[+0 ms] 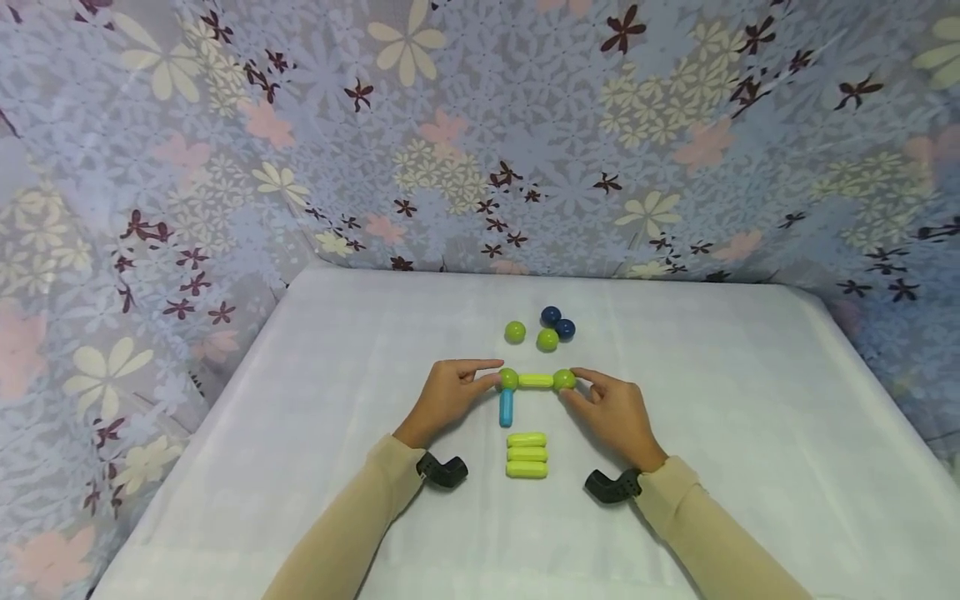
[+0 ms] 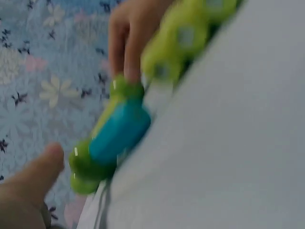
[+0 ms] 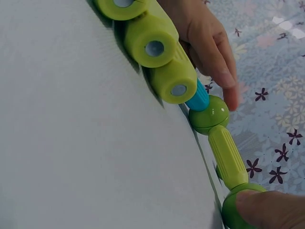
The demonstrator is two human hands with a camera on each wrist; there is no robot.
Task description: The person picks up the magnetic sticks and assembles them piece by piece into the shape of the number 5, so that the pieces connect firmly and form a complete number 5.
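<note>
Lying on the white table is a joined piece: a yellow-green rod point(image 1: 536, 381) between a left green ball point(image 1: 507, 379) and a right green ball point(image 1: 564, 381). A light-blue rod point(image 1: 506, 408) extends from the left ball toward the person. My right hand point(image 1: 613, 412) pinches the right ball, its thumb point(image 3: 252, 205) pressed on the near side. Around the left ball, my left hand point(image 1: 448, 393) holds its thumb and index finger spread; in the left wrist view the thumb point(image 2: 45, 167) is apart from the ball.
Three yellow-green rods point(image 1: 527, 454) lie stacked in a column between the forearms, with grey discs on their ends. Beyond the joined piece sit two loose green balls point(image 1: 515, 332) and two dark-blue balls point(image 1: 551, 316). A flowered cloth point(image 1: 480, 150) hangs behind the table point(image 1: 360, 317).
</note>
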